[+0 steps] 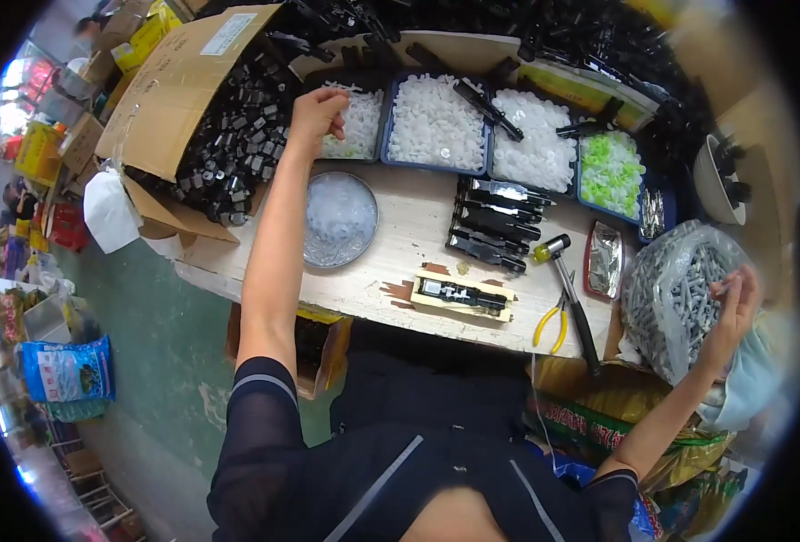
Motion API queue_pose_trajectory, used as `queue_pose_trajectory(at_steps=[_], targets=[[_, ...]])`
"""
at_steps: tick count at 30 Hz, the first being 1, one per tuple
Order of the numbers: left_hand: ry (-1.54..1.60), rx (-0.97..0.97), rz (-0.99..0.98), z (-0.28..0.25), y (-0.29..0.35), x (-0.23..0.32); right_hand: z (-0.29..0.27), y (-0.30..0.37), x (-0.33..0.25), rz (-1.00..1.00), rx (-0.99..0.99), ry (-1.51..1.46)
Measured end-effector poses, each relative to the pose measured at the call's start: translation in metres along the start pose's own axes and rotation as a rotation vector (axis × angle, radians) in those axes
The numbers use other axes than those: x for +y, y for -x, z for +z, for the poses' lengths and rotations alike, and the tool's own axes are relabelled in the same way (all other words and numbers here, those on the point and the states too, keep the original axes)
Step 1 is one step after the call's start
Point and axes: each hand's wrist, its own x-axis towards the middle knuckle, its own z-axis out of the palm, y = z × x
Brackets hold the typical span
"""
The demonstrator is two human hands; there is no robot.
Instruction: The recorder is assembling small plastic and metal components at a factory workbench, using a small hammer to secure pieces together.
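My left hand [317, 119] is raised over the leftmost tray [357, 155] of small white plastic pieces [362, 116]. Its fingers are pinched together; what they hold, if anything, is too small to make out. On the right, my right hand [734, 312] hovers at the edge of an open clear bag of grey metal pins [680, 289]. Thumb and fingertips there are drawn together, and I cannot make out what is between them. Between my arms, a black mechanism [461, 294] lies in a cream-coloured block [424, 303] near the table's front edge.
Behind lie trays of white pieces [438, 122] and green pieces [609, 167]. Black assemblies [495, 226] lie stacked mid-table beside a hammer [573, 298] and yellow-handled pliers [552, 325]. A round metal dish [374, 237] and a carton of black parts [183, 68] stand left.
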Motion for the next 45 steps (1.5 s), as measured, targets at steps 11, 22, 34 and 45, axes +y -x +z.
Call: queue_pose_trajectory(at_steps=[11,22,34,45], targets=[[0.151,0.13,0.088,-0.008,0.1,0.009,0.083,0.063,-0.024,0.103,-0.361,-0.188],[-0.736,0.122,0.545,-0.025,0.189,-0.04,0.144,0.117,-0.02,0.031,-0.671,-0.001],[-1.034,0.049,0.638,-0.015,0.188,-0.042,0.162,0.126,-0.032,-0.164,-0.693,0.011],[0.168,-0.15,0.118,0.051,0.224,-0.015,0.219,0.143,-0.048,-0.445,-0.734,-0.128]])
